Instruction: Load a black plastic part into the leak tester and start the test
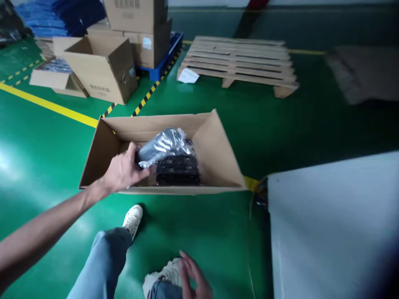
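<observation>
My left hand (126, 166) reaches into an open cardboard box (218, 149) and grips the left end of a dark object in clear plastic wrap (165, 145). The wrapped object is tilted, its right end lying over several black plastic parts (178, 168) in the box. What kind of part it is, I cannot make out. Low in the view, my right hand (195, 278) hangs in front of the box with fingers apart and nothing in them.
A white surface (327, 216) stands close on the right. Beyond the box lies a wooden pallet (240, 58). Other cartons (96, 70) and a blue pallet (158, 68) are at the back left. My shoes (133, 218) are on the green floor.
</observation>
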A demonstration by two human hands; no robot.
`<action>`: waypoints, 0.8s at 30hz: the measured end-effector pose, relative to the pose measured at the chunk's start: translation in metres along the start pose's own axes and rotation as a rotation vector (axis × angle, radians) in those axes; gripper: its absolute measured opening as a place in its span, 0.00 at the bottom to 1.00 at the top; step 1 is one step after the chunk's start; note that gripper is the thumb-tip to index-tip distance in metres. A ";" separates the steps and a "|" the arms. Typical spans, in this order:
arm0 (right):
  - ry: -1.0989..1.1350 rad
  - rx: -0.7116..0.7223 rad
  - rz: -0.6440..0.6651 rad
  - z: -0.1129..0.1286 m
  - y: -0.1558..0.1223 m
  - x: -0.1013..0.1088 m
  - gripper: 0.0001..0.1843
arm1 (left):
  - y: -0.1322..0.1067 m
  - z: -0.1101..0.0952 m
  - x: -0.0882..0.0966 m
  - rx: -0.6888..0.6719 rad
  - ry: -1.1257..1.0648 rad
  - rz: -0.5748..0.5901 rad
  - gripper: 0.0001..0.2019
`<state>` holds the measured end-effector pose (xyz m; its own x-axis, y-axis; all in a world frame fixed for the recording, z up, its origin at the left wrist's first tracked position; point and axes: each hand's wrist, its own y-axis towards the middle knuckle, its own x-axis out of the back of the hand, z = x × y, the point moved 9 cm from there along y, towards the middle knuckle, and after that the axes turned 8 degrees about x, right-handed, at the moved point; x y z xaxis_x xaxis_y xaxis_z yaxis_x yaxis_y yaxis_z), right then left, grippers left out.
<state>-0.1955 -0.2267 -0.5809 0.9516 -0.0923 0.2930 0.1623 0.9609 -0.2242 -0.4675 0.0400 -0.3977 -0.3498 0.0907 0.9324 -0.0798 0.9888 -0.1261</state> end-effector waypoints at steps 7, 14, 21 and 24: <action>0.357 0.213 -0.279 0.188 -0.043 -0.005 0.29 | -0.213 -0.003 -0.004 -0.070 -0.349 0.158 0.27; 0.288 0.140 -0.258 0.221 -0.128 -0.003 0.22 | -0.334 0.034 -0.009 0.031 -0.701 0.318 0.21; 0.198 0.186 -0.277 0.225 -0.168 0.013 0.19 | -0.370 0.045 0.007 0.089 -0.804 0.346 0.21; 0.302 0.164 -0.250 0.225 -0.173 0.014 0.21 | -0.379 0.035 0.014 0.052 -0.974 0.444 0.25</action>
<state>-0.2691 -0.3356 -0.3293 0.9260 -0.3764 0.0289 0.3771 0.9259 -0.0223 -0.4749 -0.3380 -0.3491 -0.9496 0.2848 0.1310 0.2061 0.8821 -0.4236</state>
